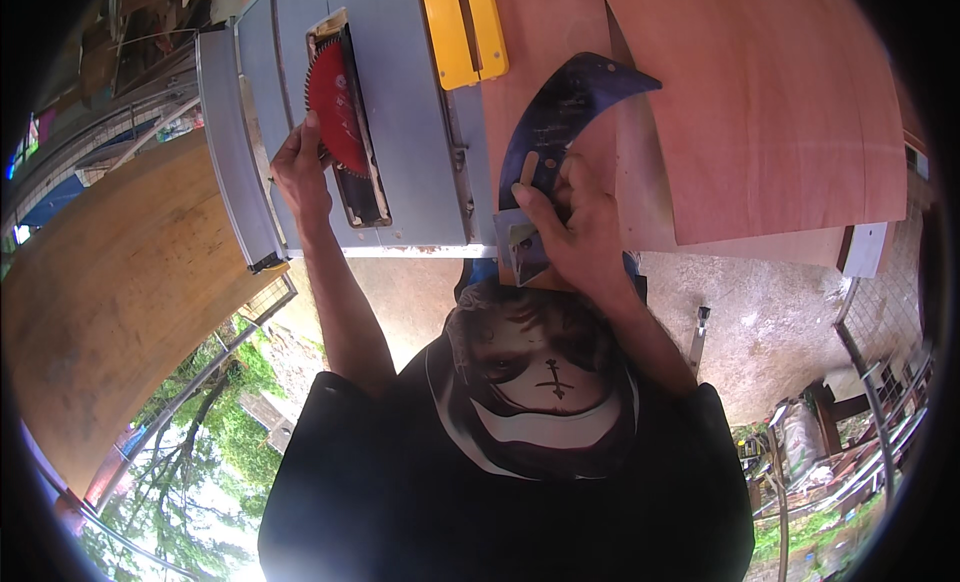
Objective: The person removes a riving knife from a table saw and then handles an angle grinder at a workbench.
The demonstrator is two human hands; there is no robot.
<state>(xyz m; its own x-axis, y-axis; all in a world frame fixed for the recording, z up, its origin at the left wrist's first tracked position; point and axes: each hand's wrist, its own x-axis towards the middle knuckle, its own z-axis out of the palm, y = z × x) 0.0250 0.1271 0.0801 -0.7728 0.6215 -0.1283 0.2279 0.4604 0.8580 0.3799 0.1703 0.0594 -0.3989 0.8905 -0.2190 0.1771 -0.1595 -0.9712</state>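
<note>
My left hand is closed at the left edge of a red circular saw blade, fingers curled and fingertips against its teeth. The toothed blade stands in the open slot of a grey saw table; its lower part is hidden. In my right hand is a dark, curved riving knife, its pointed end up and to the right. Thumb and fingers grip it near its slotted lower end. A light metal bracket-like piece shows just below that end; I cannot tell whether it is joined to the knife.
A yellow slotted insert plate lies right of the blade slot. Reddish plywood sheets cover the right side. Along the left edge runs a metal rail, with a brown wooden board beyond it.
</note>
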